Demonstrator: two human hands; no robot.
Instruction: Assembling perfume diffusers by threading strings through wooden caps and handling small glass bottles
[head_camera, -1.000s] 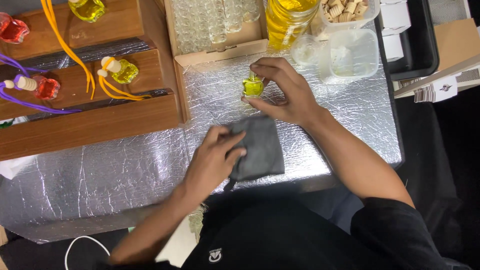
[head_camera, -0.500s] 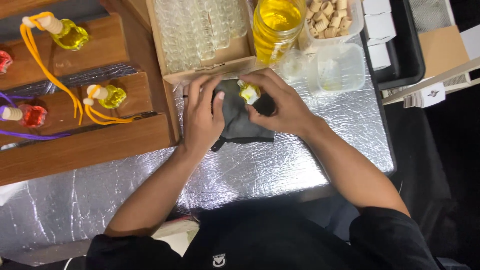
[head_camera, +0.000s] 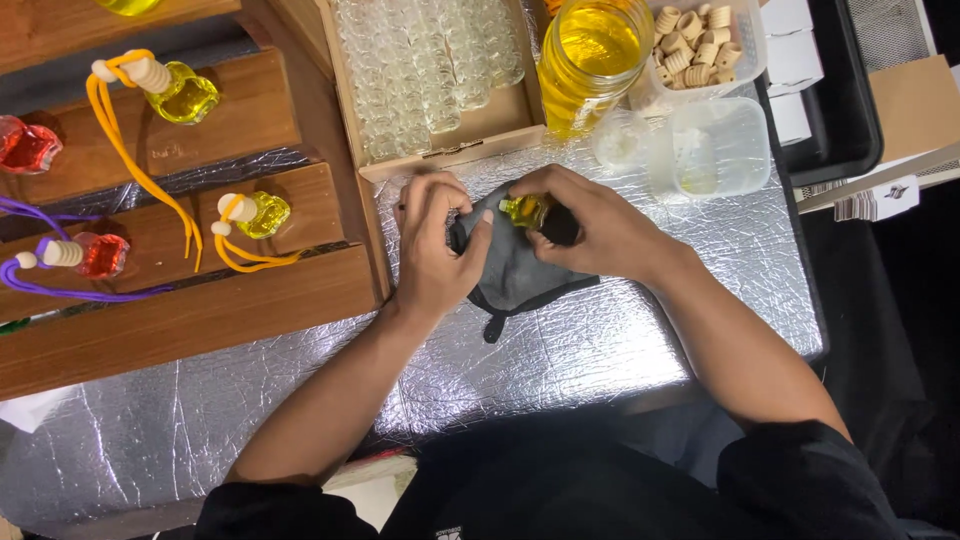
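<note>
Near the bottom of the frame the silver foil-covered table (head_camera: 620, 350) shows bare and crinkled between the person's forearms. Just above, at centre, both hands meet over a dark grey cloth (head_camera: 515, 275). The left hand (head_camera: 432, 250) has its fingers curled together, pinching the cloth's left edge. The right hand (head_camera: 590, 225) is clamped on a small glass bottle (head_camera: 522, 210) of yellow liquid, thumb and fingers closed around it, the bottle lying partly wrapped in the cloth.

To the left, stepped wooden shelves (head_camera: 200, 300) carry small filled bottles with wooden stoppers and cords: two yellow ones with orange-yellow cords (head_camera: 180, 92), and two red ones with purple cords (head_camera: 85, 255) (the upper red one is cut by the left edge).

Right of centre sits one clear, square plastic tub (head_camera: 720, 150); what it contains, if anything, I cannot tell.

Farther up, at top centre, an open wooden box (head_camera: 440, 140) holds rows of empty clear glass bottles, too many and too blurred to count. Beside it stands one large glass jar (head_camera: 590, 55) of yellow liquid, then a plastic tray of small wooden stoppers (head_camera: 700, 45).

At the upper right, a black tray (head_camera: 850, 110) holds small white boxes (head_camera: 790, 60) (three show), with a brown cardboard piece (head_camera: 915, 105) beyond and a small white box with a dark mark (head_camera: 885, 200) at the right edge.
</note>
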